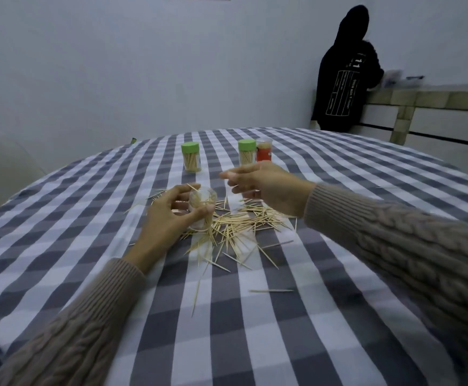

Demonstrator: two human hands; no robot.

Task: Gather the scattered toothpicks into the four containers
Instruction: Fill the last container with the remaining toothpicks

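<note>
Toothpicks of pale wood (235,232) lay scattered at the checked tablecloth's (338,316) centre. I saw the left hand (168,215) grasping a clear open plastic container (202,203) at their ten o'clock edge. The right hand (266,188) hovered at one o'clock, fingers loosely curled, released. Two green-lidded jars (191,157) and a red-labelled jar (264,150) stood at twelve.

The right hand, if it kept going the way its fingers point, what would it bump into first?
The right hand points left, above the table. Nothing seems to lie close ahead; the open clear jar in the left hand sits lower, so it would probably pass over it, though depth is unclear.
</note>
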